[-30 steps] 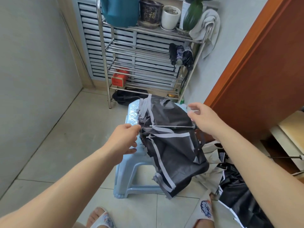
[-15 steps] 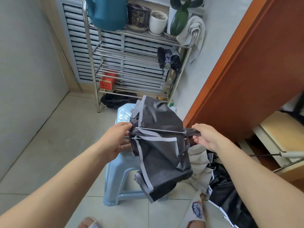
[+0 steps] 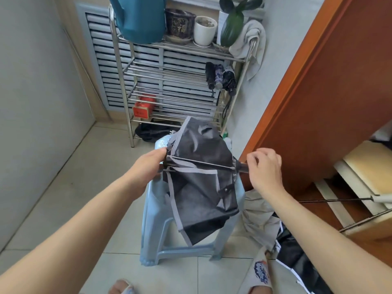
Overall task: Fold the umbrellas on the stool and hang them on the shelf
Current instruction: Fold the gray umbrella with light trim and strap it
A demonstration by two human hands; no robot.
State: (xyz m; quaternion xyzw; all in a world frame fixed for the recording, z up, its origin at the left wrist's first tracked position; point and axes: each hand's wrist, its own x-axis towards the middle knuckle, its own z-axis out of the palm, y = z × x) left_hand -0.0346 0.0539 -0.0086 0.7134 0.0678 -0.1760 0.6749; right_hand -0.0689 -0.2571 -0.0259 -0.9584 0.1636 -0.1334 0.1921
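I hold the black umbrella (image 3: 203, 177) sideways above the pale blue plastic stool (image 3: 152, 211): my left hand (image 3: 148, 168) grips the tip end and my right hand (image 3: 265, 170) curls around the dark handle, with the soft, crinkly cloth and its grey edge bands hanging down loose. Behind the stool stands the shiny metal shelf (image 3: 169, 71), where three folded umbrellas (image 3: 220, 78) hang from a rail. More umbrella cloth (image 3: 297, 257) lies crumpled on the smooth tile floor by my right foot.
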